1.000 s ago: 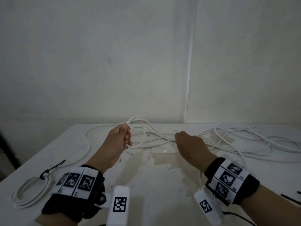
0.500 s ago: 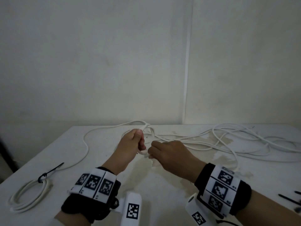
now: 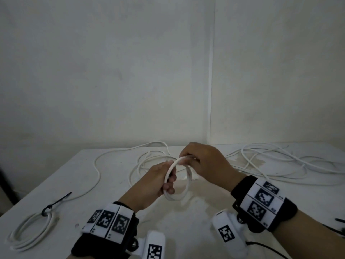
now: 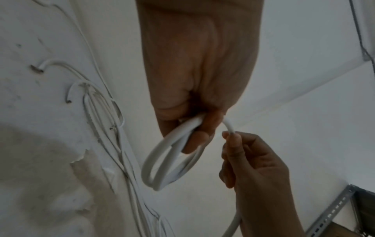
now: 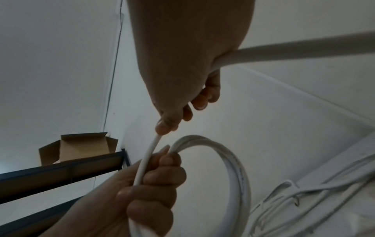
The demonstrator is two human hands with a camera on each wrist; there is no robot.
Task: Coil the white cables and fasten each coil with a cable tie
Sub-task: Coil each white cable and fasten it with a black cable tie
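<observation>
My left hand grips a small coil of white cable held above the table's middle. My right hand pinches the same cable at the top of the coil, just beyond the left hand. In the left wrist view the left hand has its fingers curled round the coil, and the right hand pinches the strand. In the right wrist view the right hand pinches the strand that runs into the left fist. Loose white cable trails to the right.
A finished coil fastened with a black cable tie lies at the table's near left. Black cable ties show at the right edge. Walls close the back. A cardboard box stands on a dark shelf.
My right hand has drawn cable from the pile over to the left hand. Both hands have come together and risen, and the coil now hangs in the left hand's grip.
</observation>
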